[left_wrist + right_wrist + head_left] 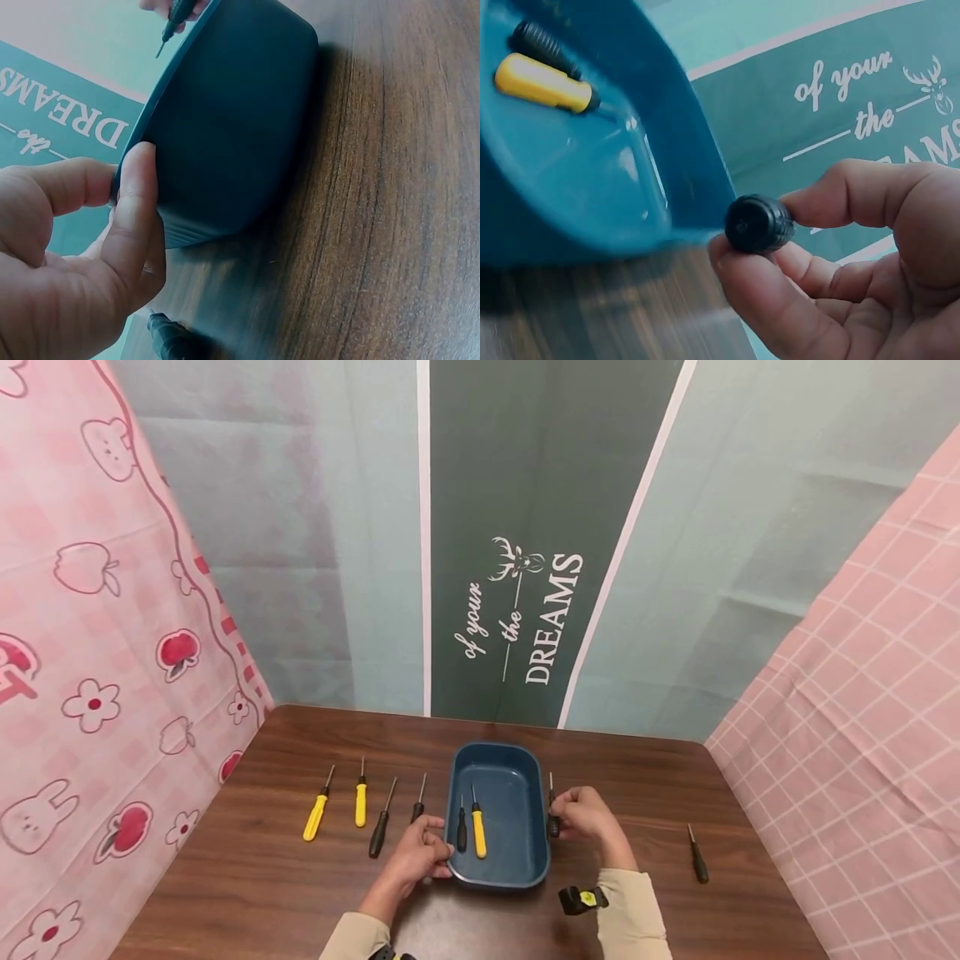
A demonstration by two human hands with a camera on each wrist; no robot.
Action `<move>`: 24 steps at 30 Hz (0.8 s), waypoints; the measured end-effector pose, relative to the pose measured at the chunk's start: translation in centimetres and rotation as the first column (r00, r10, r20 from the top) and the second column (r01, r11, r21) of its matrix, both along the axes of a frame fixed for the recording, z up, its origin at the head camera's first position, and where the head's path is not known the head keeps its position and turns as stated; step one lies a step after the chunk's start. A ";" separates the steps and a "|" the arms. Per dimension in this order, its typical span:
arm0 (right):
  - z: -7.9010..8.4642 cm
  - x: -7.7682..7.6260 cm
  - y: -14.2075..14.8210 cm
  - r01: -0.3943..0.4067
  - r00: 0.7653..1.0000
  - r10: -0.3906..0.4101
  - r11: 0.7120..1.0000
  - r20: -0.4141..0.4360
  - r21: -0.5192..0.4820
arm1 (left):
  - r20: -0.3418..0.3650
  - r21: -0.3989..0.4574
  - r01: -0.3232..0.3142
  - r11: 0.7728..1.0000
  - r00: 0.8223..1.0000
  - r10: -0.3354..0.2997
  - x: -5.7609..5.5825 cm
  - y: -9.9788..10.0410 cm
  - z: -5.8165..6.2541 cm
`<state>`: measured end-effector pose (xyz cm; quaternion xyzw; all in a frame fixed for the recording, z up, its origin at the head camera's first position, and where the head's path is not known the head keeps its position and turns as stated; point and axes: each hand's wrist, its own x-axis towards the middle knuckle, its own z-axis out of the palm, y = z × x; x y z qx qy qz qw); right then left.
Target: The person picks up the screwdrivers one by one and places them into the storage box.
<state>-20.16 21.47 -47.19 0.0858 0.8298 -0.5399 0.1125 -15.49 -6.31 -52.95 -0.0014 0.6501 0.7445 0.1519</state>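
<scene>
A dark blue rectangular tray [501, 883] stands mid-table, and my left hand [420, 853] pinches its left rim near the front corner. Inside it lie a yellow-handled screwdriver [479, 833] and a black-handled screwdriver [461, 833], side by side. Just beyond the tray's right wall, my right hand [587, 814] holds another black-handled screwdriver [553, 824], tip pointing away from me. In the right wrist view the butt of that black handle [756, 223] shows between thumb and fingers. The left wrist view shows the tray's outer wall [232, 112] with thumb and fingers on its rim.
Left of the tray lie two yellow-handled screwdrivers [316, 817] and two black-handled screwdrivers [379, 835], one partly behind my left hand. A further black screwdriver [699, 862] lies far right. Curtains [375, 568] hang behind the wooden table [247, 860].
</scene>
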 end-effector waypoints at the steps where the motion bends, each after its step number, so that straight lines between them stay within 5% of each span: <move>1: 0.1 0.0 -0.2 -0.008 1.000 0.008 1.000 0.000 -0.005 | 0.001 -0.001 0.000 1.000 1.000 0.000 0.0 0.0 0.0; 24: -0.2 -1.2 -4.7 -0.194 0.981 0.189 0.975 0.054 0.107 | 0.014 0.017 0.008 1.000 1.000 -0.008 -0.2 0.0 -0.5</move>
